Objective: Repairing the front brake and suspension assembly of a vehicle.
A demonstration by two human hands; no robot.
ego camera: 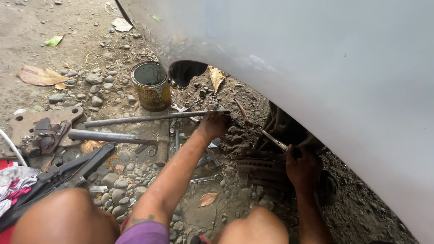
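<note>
My left hand (214, 124) reaches forward and closes on the end of a long steel rod (149, 118) that lies across the gravel. My right hand (303, 167) grips a slim metal tool (273, 140) pushed in under the silver car body (316, 58), beside a rusty brake disc (260, 167). The tool's far end is hidden in the wheel well. My bare knees show at the bottom of the view.
A rusty open tin can (151, 86) stands behind the rod. A thick pipe-handled hammer (117, 137), several spanners (205, 179) and a brake caliper on a plate (40, 133) lie on the gravel. A black jack (63, 174) and rags sit at the left.
</note>
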